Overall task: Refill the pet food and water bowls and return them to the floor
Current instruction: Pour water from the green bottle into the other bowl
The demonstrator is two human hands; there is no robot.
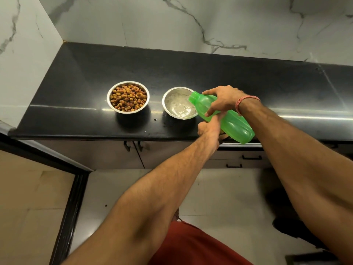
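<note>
Both hands are on the green bottle (227,119) right now, and it is tipping over the water bowl (178,103). The right hand (222,99) is curling over the bottle's upper side near the neck, thumb and fingers wrapping the plastic, a pink thread band on the wrist. The left hand (209,127) is coming up from beneath, its fingers closing on the bottle's underside just below the right hand.

The bottle is lying tilted, its long axis running from its base, which is hanging past the worktop's (80,77) front edge, up to its cap end, which is pointing at the water bowl and overlapping that bowl's right rim. It is translucent bright green plastic, smooth, with soft lengthwise ridges and a narrower threaded neck.

The water bowl is round, shiny steel, and its inside is glinting wet, with water at the bottom. Just left of the water bowl, apart from it, the food bowl (128,96) is sitting, the same round steel shape, heaped with small brown and yellow kibble. A few droplets are lying between them. The worktop is polished black stone, and behind the water bowl a white veined marble wall (191,20) is rising.
</note>
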